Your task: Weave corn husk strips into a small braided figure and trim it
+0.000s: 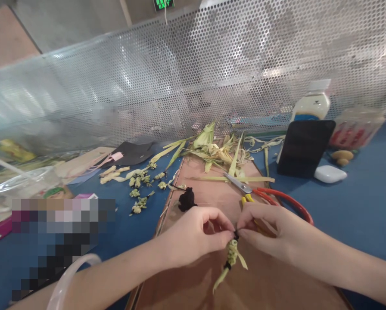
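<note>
Between both hands hangs a small green woven piece [232,254], bound with black cord at its top and near its lower end, with leafy strips hanging from it. My left hand [206,228] pinches the black cord at the top of the piece, thumb against fingertips. My right hand [267,228] pinches at the same black binding from the other side, its fingertips almost touching those of the left. A tangle of black cord [187,199] lies on the brown board [193,280], just beyond my left hand. Red-handled scissors [260,191] rest beyond my right hand.
Husk strips [219,150] are heaped at the board's far end. Several small woven pieces [139,178] lie left on the blue table [357,206]. A black phone-like slab [304,148], bottle [312,103] and white case [330,174] stand right; a plastic cup [28,185] is left.
</note>
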A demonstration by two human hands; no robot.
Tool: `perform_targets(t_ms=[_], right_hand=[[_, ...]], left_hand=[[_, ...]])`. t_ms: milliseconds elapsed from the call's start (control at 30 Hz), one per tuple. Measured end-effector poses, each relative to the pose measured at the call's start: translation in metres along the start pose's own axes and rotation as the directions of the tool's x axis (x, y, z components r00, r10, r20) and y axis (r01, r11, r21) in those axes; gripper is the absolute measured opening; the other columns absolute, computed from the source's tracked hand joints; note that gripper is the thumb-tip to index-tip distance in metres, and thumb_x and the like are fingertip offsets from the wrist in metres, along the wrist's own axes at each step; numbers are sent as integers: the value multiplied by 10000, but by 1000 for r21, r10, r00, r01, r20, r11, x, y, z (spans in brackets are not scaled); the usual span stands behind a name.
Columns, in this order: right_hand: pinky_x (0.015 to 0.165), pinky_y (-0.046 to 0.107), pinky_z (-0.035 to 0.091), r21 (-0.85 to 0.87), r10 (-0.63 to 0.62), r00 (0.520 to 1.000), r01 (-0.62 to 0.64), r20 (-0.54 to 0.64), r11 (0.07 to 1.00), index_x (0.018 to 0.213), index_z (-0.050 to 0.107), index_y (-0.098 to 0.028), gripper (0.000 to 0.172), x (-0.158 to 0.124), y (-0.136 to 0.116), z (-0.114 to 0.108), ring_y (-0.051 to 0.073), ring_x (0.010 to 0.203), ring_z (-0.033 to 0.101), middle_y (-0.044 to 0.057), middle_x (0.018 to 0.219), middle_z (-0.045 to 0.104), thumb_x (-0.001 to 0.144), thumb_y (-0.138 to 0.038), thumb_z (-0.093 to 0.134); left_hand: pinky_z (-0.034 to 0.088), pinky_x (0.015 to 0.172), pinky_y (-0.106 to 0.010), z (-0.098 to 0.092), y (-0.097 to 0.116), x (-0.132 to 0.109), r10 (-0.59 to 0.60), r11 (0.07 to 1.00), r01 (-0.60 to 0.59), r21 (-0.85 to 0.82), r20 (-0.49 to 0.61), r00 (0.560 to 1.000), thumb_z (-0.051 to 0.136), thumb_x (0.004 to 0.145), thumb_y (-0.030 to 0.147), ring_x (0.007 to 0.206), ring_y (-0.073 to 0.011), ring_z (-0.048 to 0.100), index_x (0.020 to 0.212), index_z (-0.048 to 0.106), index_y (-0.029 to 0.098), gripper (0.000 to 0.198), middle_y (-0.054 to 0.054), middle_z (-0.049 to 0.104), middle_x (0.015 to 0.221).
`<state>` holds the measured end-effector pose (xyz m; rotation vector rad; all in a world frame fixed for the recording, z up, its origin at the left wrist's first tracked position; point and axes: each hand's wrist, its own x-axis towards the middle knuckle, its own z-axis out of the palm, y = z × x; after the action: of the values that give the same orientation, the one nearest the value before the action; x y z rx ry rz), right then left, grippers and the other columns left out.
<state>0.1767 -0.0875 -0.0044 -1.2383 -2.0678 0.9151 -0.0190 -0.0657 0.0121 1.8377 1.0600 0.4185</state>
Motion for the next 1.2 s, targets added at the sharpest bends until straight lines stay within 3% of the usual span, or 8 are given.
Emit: perform_targets(t_ms=[233, 433, 733, 1200], right_hand=[[516, 222, 419, 58, 7, 1000, -6, -13, 998, 736, 587, -227, 116, 2, 4, 2, 119, 617, 544, -17, 681, 590, 794, -290, 508], [532, 226, 418, -3, 38, 999, -38, -28, 999, 723, 587, -231, 81, 0, 2, 2, 120, 617, 545, -22, 682, 595, 769, -262, 529], [528, 226, 376, 23, 128, 991, -128, 28, 991, 726, 579, -224, 146, 2, 2, 2, 110, 595, 486, -23, 651, 537, 784, -345, 521], [500, 224, 327, 108, 132, 990, -138, 57, 985, 757, 586, -225, 193, 4, 2, 1, 101, 571, 423, -28, 629, 500, 793, -396, 506]], left_hand=[[345, 554, -216, 1, -2, 0, -2, 1000, 2, 29, -13, 1000, 535, 742, 335, 604, -103, 439, 829, 621, 181, 197, 20, 526, 663], [345, 570, -214, 1, -1, 0, 5, 1000, -5, 19, 16, 1000, 533, 757, 315, 630, -103, 449, 829, 621, 187, 171, 24, 539, 679], [365, 602, -220, 0, -3, 1, 1, 1000, -1, 3, 6, 1000, 539, 766, 320, 663, -106, 478, 836, 629, 187, 175, 17, 577, 722], [352, 590, -213, 0, -3, 1, -7, 999, 7, -51, -7, 1000, 538, 771, 324, 656, -98, 464, 827, 628, 173, 184, 17, 563, 710]])
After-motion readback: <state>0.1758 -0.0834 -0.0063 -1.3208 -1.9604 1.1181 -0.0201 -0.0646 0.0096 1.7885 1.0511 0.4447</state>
